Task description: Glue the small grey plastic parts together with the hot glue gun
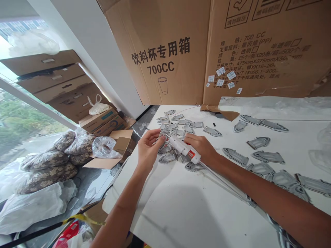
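Observation:
My right hand is wrapped round a white hot glue gun, its nozzle pointing up and left. A cord trails from the gun's back end beneath my right forearm. My left hand pinches a small grey plastic part between thumb and fingers, right by the nozzle; the part is partly hidden by the thumb. Around both hands lie several more grey pointed parts, such as one below and another to the right.
On the white table, more grey parts lie in loose groups at the right. A large cardboard box stands along the back. Stacked cartons, an open box and filled bags are on the left.

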Action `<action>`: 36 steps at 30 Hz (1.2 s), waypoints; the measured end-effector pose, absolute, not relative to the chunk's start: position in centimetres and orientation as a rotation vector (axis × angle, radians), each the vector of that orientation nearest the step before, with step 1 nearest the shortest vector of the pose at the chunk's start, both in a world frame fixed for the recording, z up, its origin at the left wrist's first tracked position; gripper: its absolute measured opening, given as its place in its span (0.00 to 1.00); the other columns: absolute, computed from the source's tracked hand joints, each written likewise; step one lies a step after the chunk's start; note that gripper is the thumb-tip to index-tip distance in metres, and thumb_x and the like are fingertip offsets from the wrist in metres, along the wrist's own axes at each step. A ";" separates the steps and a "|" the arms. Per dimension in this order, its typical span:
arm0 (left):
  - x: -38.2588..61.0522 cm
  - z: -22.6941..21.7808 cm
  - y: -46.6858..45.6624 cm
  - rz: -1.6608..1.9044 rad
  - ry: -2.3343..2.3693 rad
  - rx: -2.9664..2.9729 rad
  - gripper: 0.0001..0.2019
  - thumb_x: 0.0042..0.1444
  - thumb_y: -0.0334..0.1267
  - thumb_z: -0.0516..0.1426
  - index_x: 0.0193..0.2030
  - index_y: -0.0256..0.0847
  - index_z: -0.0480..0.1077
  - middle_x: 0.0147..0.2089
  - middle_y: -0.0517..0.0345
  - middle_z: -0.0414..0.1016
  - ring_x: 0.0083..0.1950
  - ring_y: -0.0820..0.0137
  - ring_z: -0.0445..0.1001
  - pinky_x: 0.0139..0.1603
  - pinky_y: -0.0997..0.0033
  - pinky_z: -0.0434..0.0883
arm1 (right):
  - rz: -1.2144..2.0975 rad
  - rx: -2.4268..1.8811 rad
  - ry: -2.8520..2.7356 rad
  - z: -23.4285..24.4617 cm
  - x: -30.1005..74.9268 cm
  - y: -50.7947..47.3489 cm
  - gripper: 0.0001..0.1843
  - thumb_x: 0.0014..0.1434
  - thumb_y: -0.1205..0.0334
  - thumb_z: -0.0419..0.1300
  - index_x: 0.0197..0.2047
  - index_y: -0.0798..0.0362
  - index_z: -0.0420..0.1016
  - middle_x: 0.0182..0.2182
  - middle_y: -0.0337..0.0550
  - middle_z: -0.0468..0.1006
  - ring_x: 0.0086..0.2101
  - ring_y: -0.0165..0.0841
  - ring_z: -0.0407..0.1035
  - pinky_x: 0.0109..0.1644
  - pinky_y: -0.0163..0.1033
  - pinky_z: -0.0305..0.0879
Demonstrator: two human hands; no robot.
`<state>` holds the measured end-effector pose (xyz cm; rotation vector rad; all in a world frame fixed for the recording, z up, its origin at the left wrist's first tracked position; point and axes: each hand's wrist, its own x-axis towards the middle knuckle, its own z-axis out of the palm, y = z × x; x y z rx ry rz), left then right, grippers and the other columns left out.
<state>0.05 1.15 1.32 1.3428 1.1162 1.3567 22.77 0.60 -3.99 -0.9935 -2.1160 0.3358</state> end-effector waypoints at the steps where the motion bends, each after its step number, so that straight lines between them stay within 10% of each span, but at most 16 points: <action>1: 0.1 1.3 1.1 1.357 1.117 1.342 0.19 0.52 0.44 0.73 0.48 0.40 0.79 0.44 0.51 0.82 0.43 0.66 0.79 0.39 0.69 0.80 | 0.342 -1.000 -2.117 -4.0 22.8 0.6 0.11 0.59 0.72 0.57 0.31 0.49 0.60 0.30 0.37 0.64 0.26 0.30 0.56 0.31 0.37 0.46; 24: 0.4 1.2 0.9 1.416 1.125 1.433 0.18 0.53 0.43 0.72 0.48 0.40 0.78 0.42 0.52 0.80 0.44 0.67 0.78 0.39 0.70 0.82 | 0.287 -1.021 -2.186 -3.9 22.8 0.6 0.17 0.60 0.66 0.56 0.26 0.48 0.50 0.23 0.35 0.62 0.23 0.30 0.53 0.29 0.38 0.43; 36: 0.6 1.6 0.9 1.457 1.161 1.467 0.17 0.53 0.44 0.72 0.47 0.42 0.79 0.43 0.52 0.82 0.45 0.65 0.81 0.41 0.67 0.82 | 0.407 -1.063 -2.124 -3.5 22.7 0.3 0.05 0.60 0.70 0.58 0.38 0.51 0.73 0.33 0.41 0.74 0.29 0.33 0.65 0.34 0.36 0.54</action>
